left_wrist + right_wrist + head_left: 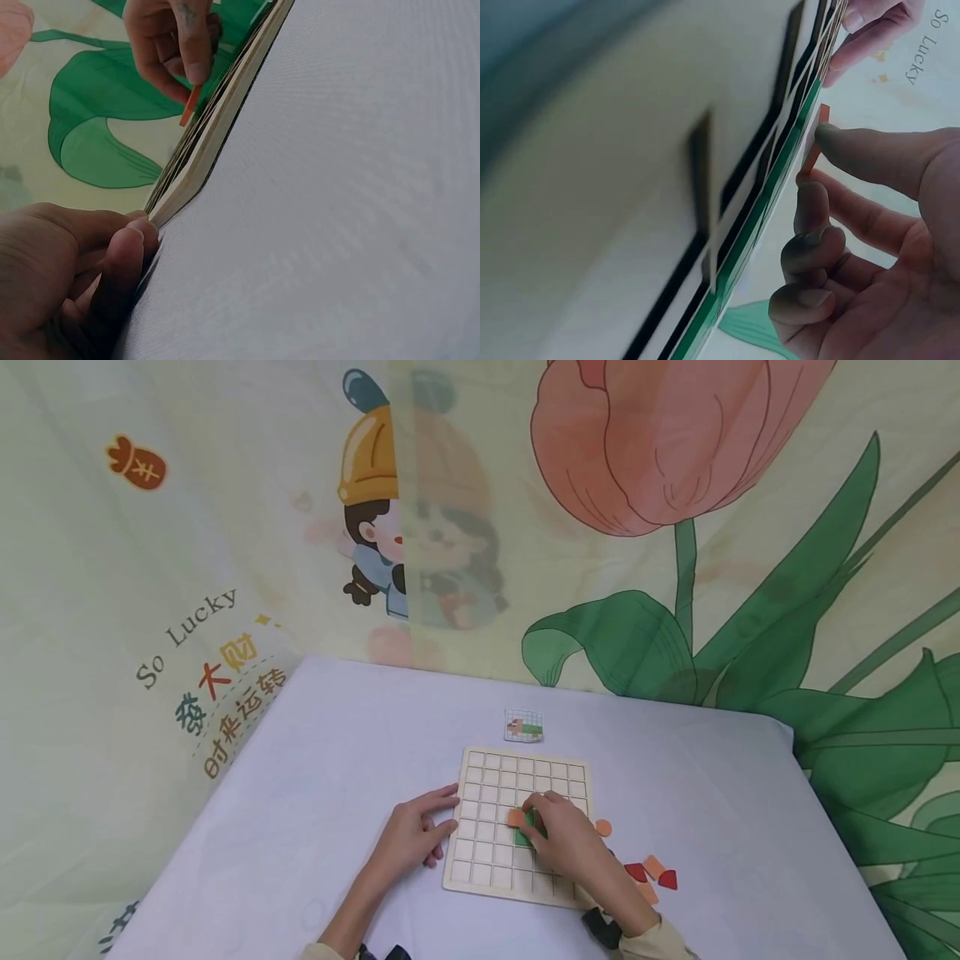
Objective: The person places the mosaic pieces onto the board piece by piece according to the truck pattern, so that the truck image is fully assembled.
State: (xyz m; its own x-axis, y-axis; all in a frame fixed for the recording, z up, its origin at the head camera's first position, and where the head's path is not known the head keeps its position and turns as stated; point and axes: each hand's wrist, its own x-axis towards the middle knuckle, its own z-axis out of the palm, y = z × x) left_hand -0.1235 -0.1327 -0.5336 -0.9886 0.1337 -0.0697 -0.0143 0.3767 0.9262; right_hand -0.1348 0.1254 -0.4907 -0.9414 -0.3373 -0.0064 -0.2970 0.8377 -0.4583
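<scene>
A pale wooden grid board (pixel 480 852) lies on the table with several green tiles (pixel 522 837) set in its middle cells. My right hand (pixel 566 839) is over the board and pinches an orange square tile (pixel 516 818) between thumb and fingertip. The right wrist view shows that tile (pixel 824 112) tilted on edge, close over the green row. At the board's left edge, my left hand (pixel 412 831) rests with index finger and thumb spread apart along the rim. From the left wrist, its fingertips (pixel 139 225) are right at the board's edge.
A small picture card (pixel 523 726) with a coloured grid pattern lies beyond the board. Right of the board are an orange round tile (pixel 603 828), orange square tiles (pixel 654 867) and red tiles (pixel 667 879), partly hidden by the right forearm. A printed curtain (pixel 465 643) hangs behind the white-covered table.
</scene>
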